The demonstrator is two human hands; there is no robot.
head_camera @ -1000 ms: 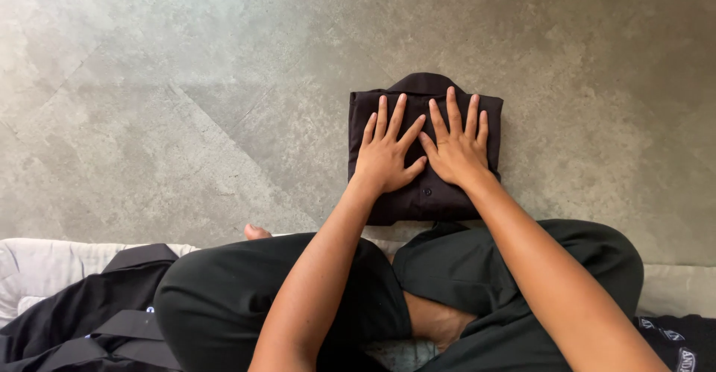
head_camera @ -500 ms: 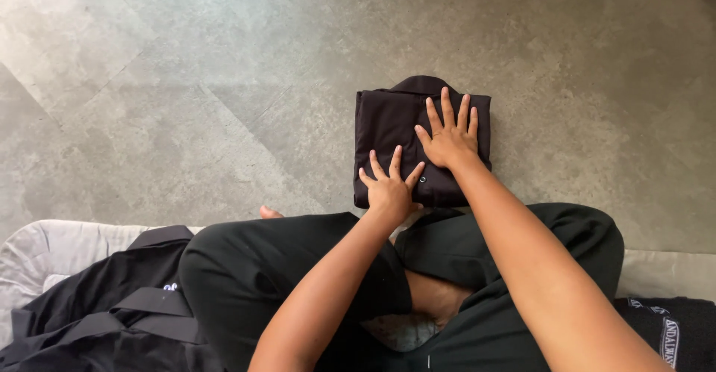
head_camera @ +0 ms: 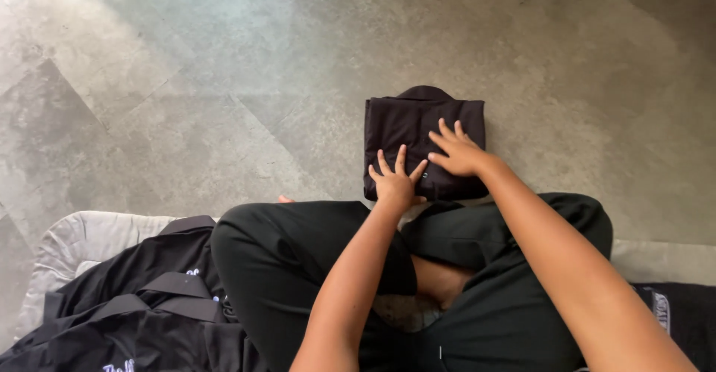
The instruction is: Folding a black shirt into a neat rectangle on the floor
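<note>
While I sit cross-legged, at my far left: a loose pile of black shirts (head_camera: 142, 305) lies crumpled on a pale grey mat (head_camera: 82, 238), collars and bits of light stitching showing, well apart from my hands.
Floor: grey mottled concrete floor (head_camera: 186, 81), bare around the work.
My legs: black trousers (head_camera: 298, 252), knees spread, both forearms reaching out over them.
Left hand (head_camera: 395, 182): released, fingers spread, palm down on the near left corner of the folded shirt, gripping nothing.
Folded black shirt (head_camera: 418, 122): a compact rectangle on the floor just beyond my shins, collar at the far edge, one small button showing near my left thumb.
Right hand (head_camera: 459, 152): also unclenched, fingers fanned over the near right part of the shirt. Its fingertips touch the cloth. Whether the palm bears down I cannot tell.
Far right: a dark cloth with pale print (head_camera: 671, 312) at the frame's edge, on the mat.
Step in hand: as I judge it, pressing and smoothing the finished fold.
What a next move calls for: to shift this bundle without it springing open, I would need both hands under or around its sides, lifting evenly with the collar kept level.
</note>
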